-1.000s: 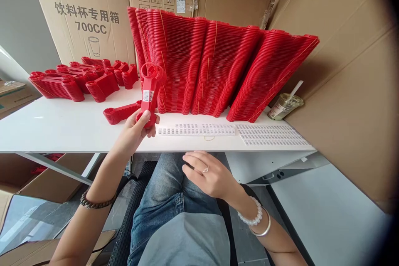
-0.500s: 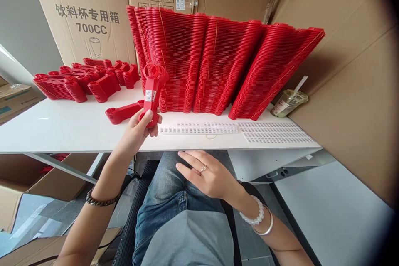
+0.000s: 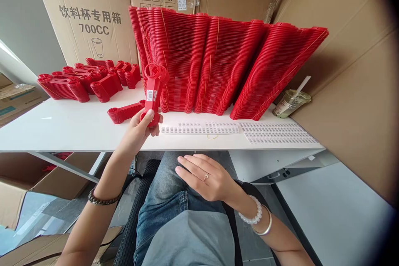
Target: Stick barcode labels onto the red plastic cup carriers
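My left hand (image 3: 147, 121) is closed around the lower end of a red plastic piece with a ring-shaped upper end (image 3: 153, 87). A white barcode label (image 3: 151, 95) faces me on its middle, and my thumb lies across it below the label. Behind my wrist, another red plastic stack (image 3: 124, 112) rests on the white table. Over my lap, below the table's edge, my right hand (image 3: 207, 178) is held with its fingers stretched out and nothing in it. Sheets of small labels (image 3: 199, 128) (image 3: 279, 133) lie along the front of the table.
Tall stacks of nested red plastic pieces (image 3: 202, 64) stand at the back, tied with thin bands. Shorter red bundles (image 3: 84, 81) sit at the left. A drink cup with a straw (image 3: 291, 103) stands at the right by a cardboard wall (image 3: 343, 79). A thin yellow band (image 3: 212, 136) lies near the front.
My right hand has dropped slightly toward my lap, its fingers closer together. My left hand keeps its hold on the red piece. The whole view has shifted a little.
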